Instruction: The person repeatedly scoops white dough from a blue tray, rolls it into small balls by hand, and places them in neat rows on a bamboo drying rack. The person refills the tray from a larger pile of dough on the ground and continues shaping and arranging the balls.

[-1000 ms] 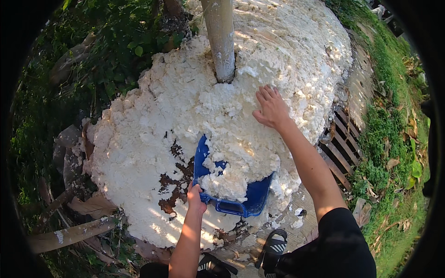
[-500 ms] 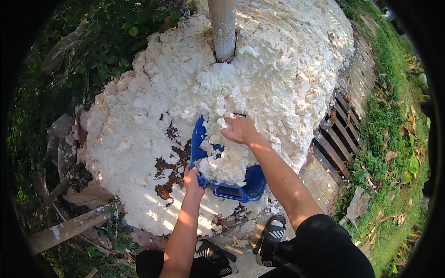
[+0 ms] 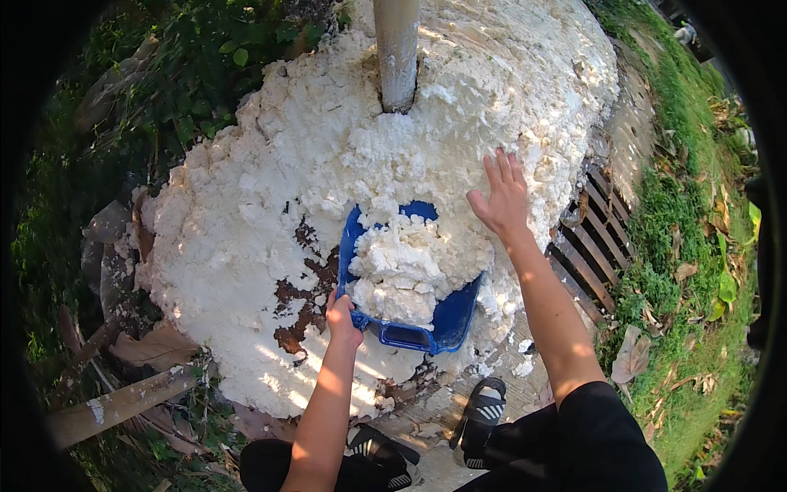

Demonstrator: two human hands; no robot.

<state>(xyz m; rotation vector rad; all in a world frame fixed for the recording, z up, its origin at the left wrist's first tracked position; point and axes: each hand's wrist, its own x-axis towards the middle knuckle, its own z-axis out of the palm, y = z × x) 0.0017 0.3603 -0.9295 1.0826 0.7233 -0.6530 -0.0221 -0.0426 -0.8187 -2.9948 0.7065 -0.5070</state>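
Blue tub (image 3: pixel 461 317), holding white clumps (image 3: pixel 402 269), sits mid-frame, its lower-left corner gripped by your left hand (image 3: pixel 343 322), while your right hand (image 3: pixel 504 202), right of centre, spreads wide and empty over the white pile (image 3: pixel 328 164).

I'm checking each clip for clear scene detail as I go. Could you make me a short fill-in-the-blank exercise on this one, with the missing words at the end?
1. The left hand grips the edge of a tub whose colour is ____.
2. The right hand, fingers apart, shows against a crumbly heap whose colour is ____.
3. In the picture, the slatted grate lies to the ____ of the heap.

Missing words: blue; white; right.
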